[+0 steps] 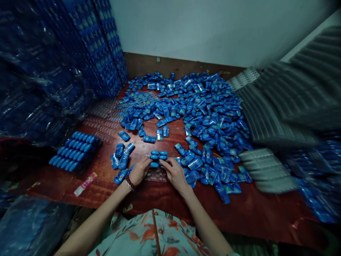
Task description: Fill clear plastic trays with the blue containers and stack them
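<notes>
Right, setting the clock on the hands with twelve at the wall point(202, 32), here are the blue packs point(158, 153), end-up in tight rows at the centre, above a see-through tray point(157, 176) on the red table point(160, 195). The left hand point(141, 171), bracelet point(130, 183) at its wrist, has its fingers bunched at their left side; the right hand point(174, 173) bends in opposite, fingertips at the near right pack. Whether either one is truly pinching, I cannot tell. Coming from both sides, they probably hold the rows straight.

Over at nine, a neat block point(74, 151) stands in even rows, likely set aside from the loose ones. A big heap point(210, 110) sprawls from twelve round to three, presumably within easy reach. Trays point(290, 103) pile up towards two, blurred; wrapped stacks point(98, 46) tower at ten to eleven.

And the labels? Pale panels show on a few loose packs point(159, 134), print too small to read. Between eight and nine lies a pink strip point(85, 184), yellow-marked, its lettering unreadable too.
</notes>
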Available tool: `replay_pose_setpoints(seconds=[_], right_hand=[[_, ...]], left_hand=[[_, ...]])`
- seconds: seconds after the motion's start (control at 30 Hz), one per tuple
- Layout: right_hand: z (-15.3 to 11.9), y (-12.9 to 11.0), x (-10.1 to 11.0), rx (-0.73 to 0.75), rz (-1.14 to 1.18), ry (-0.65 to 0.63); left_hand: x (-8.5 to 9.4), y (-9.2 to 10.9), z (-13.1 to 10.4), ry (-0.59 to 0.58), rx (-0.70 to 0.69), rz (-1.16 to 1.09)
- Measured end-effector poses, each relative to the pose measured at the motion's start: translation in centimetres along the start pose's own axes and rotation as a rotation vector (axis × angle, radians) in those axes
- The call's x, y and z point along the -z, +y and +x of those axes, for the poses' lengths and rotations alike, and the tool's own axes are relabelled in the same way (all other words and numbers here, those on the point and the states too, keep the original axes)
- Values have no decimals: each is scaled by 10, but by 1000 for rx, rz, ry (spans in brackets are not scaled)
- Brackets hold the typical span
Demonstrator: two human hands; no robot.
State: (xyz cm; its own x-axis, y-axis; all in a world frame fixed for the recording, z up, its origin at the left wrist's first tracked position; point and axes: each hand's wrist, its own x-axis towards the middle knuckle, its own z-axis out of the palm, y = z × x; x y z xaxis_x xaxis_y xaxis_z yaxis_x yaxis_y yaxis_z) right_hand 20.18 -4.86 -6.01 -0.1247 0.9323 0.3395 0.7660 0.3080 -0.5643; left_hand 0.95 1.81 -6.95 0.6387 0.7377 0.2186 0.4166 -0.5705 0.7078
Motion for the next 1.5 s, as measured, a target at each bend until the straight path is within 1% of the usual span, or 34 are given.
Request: replay_pose_setpoints(seconds=[0.1, 0.17, 0.23, 0.33, 0.4, 0.47, 0.53, 0.57, 0.63, 0.7, 0.77, 0.8, 0.83, 0.9, 0.93, 0.97, 1.0, 1.03, 1.1, 1.13, 1.2, 1.27, 1.33, 1.37, 1.43, 1.5], right_hand=[[0, -2, -3, -20, 1, 54], [2, -4, -3, -29, -11, 67], [3, -8, -1, -28, -81, 72], [5, -18, -2, 29, -222, 90], [5, -24, -6, 108, -275, 84], [5, -29, -13, 153, -310, 64], [3, -33, -20, 137, -337, 59], [2, -35, -23, 120, -344, 62], [1, -38, -26, 92, -338, 67], [1, -40, -24, 81, -303, 56], [3, -34, -17, 68, -257, 71], [6, -27, -12, 34, -243, 105], [9, -18, -5, -33, -248, 154], [20, 4, 10, -246, -327, 221], [27, 16, 17, -361, -393, 205], [34, 28, 25, -454, -463, 150], [40, 37, 31, -517, -524, 73], [46, 45, 35, -547, -566, -9], [54, 54, 40, -539, -592, -125], [55, 56, 42, -519, -593, -159], [51, 56, 43, -478, -555, -165], [39, 53, 47, -423, -419, -84], [20, 48, 54, -325, -200, 18], [9, 44, 57, -267, -91, 33], [-11, 33, 62, -187, 59, -27], [-24, 19, 61, -194, 141, -119]], left_hand=[[-5, 3, 1, 50, 52, -51], [-10, 3, 1, 86, 80, -18], [-14, 3, 1, 96, 95, 56], [-17, 5, 1, 56, 133, 151], [-17, 7, 1, 28, 159, 177], [-16, 10, 0, 15, 170, 184], [-9, 10, -2, 12, 182, 191], [-3, 9, -2, 4, 210, 195], [16, 5, -1, -16, 292, 197], [38, -1, 9, -13, 342, 208], [56, -7, 27, 19, 340, 266], [61, -10, 39, 28, 342, 316], [63, -13, 53, 25, 357, 368], [60, -19, 78, -8, 392, 434], [55, -21, 89, -23, 402, 444], [50, -24, 99, -32, 408, 443], [44, -25, 106, -31, 411, 436], [39, -27, 111, -28, 415, 430], [32, -29, 115, -8, 411, 413], [31, -29, 113, 8, 402, 401], [34, -30, 103, 46, 376, 368], [42, -30, 81, 83, 353, 331], [50, -29, 50, 156, 306, 261], [53, -26, 31, 199, 275, 220], [57, -16, -5, 255, 215, 134], [54, 0, -33, 217, 199, 77]])
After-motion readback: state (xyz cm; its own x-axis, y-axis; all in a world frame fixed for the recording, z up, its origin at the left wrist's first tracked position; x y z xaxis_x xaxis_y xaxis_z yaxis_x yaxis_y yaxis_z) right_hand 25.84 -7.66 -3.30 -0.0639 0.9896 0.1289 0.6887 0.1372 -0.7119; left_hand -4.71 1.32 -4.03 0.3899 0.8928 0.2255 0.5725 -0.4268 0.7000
